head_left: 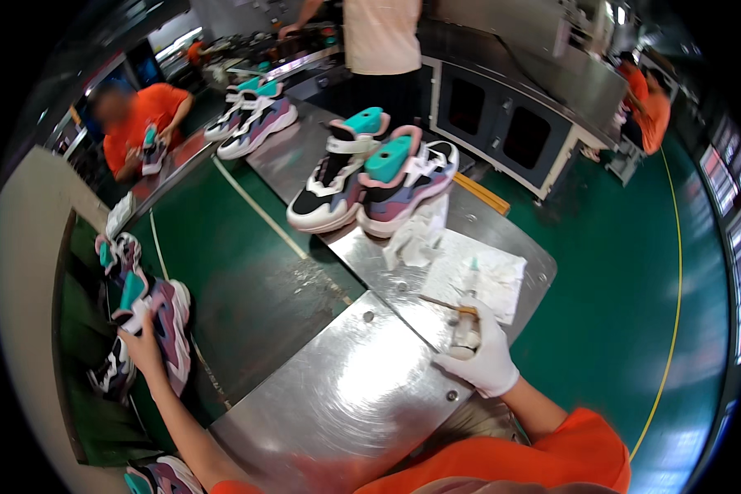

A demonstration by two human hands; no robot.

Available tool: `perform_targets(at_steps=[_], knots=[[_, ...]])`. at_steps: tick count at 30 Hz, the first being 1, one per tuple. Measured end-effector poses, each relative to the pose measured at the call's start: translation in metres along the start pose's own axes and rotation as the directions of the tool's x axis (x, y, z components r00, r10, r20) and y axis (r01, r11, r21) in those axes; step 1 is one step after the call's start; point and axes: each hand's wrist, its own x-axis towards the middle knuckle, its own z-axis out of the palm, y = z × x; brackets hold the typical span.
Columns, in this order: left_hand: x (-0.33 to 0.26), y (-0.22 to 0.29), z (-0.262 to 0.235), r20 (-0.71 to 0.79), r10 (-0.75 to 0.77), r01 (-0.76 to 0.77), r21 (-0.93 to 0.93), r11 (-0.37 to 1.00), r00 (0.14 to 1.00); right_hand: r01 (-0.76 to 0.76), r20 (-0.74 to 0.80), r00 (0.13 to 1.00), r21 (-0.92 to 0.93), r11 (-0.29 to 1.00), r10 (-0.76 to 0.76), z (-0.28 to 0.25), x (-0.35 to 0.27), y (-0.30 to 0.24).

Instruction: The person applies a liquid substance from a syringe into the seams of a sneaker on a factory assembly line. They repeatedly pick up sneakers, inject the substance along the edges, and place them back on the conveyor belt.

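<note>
My bare left hand (144, 346) is closed on the upper of a purple, white and black sneaker (175, 321) with a teal lining, at the far left. More sneakers of the same kind lie beside and behind it. My right hand (487, 358) wears a white glove and grips a small clear bottle (467, 333) with a narrow nozzle. A thin brown stick (440, 304) crosses the bottle by the fingers. Just beyond it, a white paper sheet (502, 276) lies on the metal table (329, 370). Two matching sneakers (329, 193) stand upright farther back, next to a crumpled white tissue (412, 240).
Another pair of sneakers (255, 123) stands farther along the metal surface. A person in orange (144, 115) handles a shoe at the upper left. Someone in a pale shirt (383, 37) stands beyond the table, near a grey machine cabinet (494, 123). A sneaker (169, 476) shows at lower left.
</note>
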Motion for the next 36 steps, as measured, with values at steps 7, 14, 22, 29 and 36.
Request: perform_targets(at_steps=[7, 14, 22, 29, 36], knots=[[-0.049, 0.088, 0.036, -0.206, 0.596, -0.407, 0.559, 0.723, 0.776, 0.173, -0.041, 0.981, -0.254, 0.952, -0.189, 0.002, 0.006, 0.025], [-0.073, 0.272, 0.138, 0.3, 0.811, -0.701, -0.407, 0.585, 0.502, 0.085, 0.003, 0.996, -0.113, 0.99, -0.085, -0.002, 0.008, 0.002], [-0.106, 0.37, 0.199, 0.539, 0.6, -0.36, -0.489, 0.795, 0.592, 0.032, 0.084, 0.996, -0.085, 0.996, -0.025, -0.01, 0.006, 0.008], [-0.162, 0.26, 0.014, 0.55, 0.46, -0.424, -0.201, 0.883, 0.697, 0.221, 0.058, 0.974, -0.071, 0.973, -0.217, -0.004, 0.007, 0.02], [-0.256, 0.128, -0.121, 0.248, 0.039, -0.064, 0.093, 0.994, 0.968, 0.327, 0.024, 0.944, -0.175, 0.928, -0.329, -0.006, 0.006, 0.019]])
